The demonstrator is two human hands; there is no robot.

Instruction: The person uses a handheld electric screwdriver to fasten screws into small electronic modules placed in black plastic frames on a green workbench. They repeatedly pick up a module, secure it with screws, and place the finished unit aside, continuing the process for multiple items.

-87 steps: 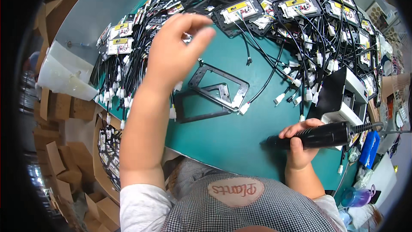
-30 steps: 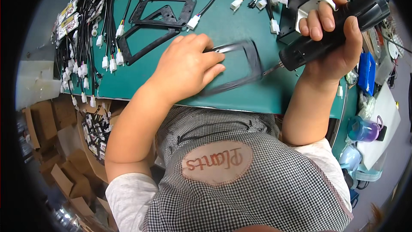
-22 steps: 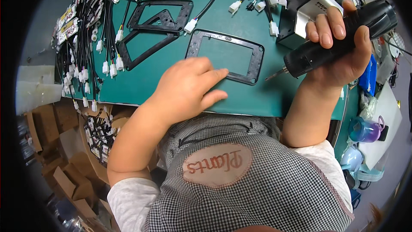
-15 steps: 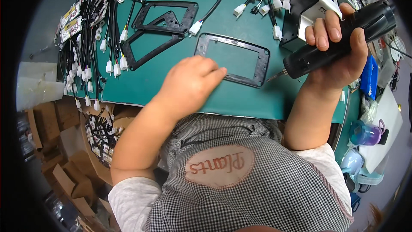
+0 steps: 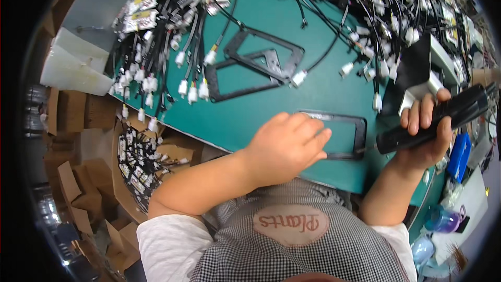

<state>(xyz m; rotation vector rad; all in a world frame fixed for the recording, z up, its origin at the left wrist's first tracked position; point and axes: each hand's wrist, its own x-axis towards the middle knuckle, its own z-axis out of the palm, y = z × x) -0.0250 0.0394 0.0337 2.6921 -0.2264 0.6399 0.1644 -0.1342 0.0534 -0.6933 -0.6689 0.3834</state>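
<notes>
My left hand (image 5: 289, 149) is closed over the left end of a black rectangular frame (image 5: 360, 133), which lies flat near the table's front edge. Its thumb points right along the frame's near side, and the fingertips are partly hidden. In my right hand (image 5: 425, 130) is a black electric screwdriver (image 5: 459, 109), held almost level with its bit pointing left. The bit is at the frame's near right corner; whether it touches cannot be made out. Beyond my left hand, two more black frames, an upper one (image 5: 245, 36) and a lower one (image 5: 229, 94), overlap each other.
Bundles of black cables with white connectors (image 5: 193, 94) cover the green table's (image 5: 182, 120) left and far sides. A black and white metal housing (image 5: 412, 68) stands behind the screwdriver. Right of it are a blue tray (image 5: 458, 157) and a blue-purple cup (image 5: 443, 219). Cardboard boxes (image 5: 70, 112) stand lower left.
The view has shifted, so the table appears lower and turned. My left hand covers more of the frame's left end. The screwdriver stays at the frame's near right corner.
</notes>
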